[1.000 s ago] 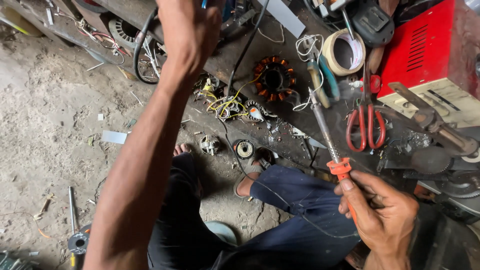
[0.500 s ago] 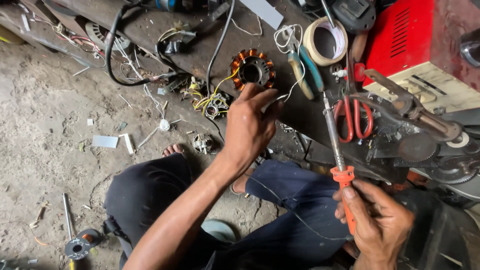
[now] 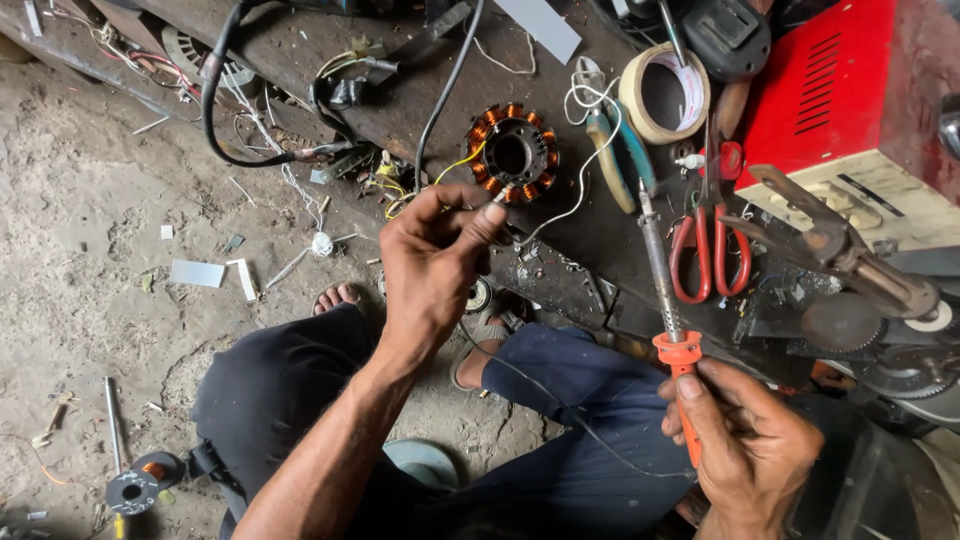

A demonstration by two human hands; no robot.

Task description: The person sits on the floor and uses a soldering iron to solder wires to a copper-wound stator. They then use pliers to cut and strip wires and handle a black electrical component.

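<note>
I see my left hand (image 3: 435,265) pinching a thin wire end just near of the copper-wound stator (image 3: 513,152), which lies on the dark desk (image 3: 590,240). My right hand (image 3: 745,440) is closed around the orange handle of the soldering iron (image 3: 668,300), its tip pointing far, close to the red-handled scissors (image 3: 710,250). I judge the tip could scorch my left fingers or neighbouring windings if it wavers, and the pinched wire could slip.
</note>
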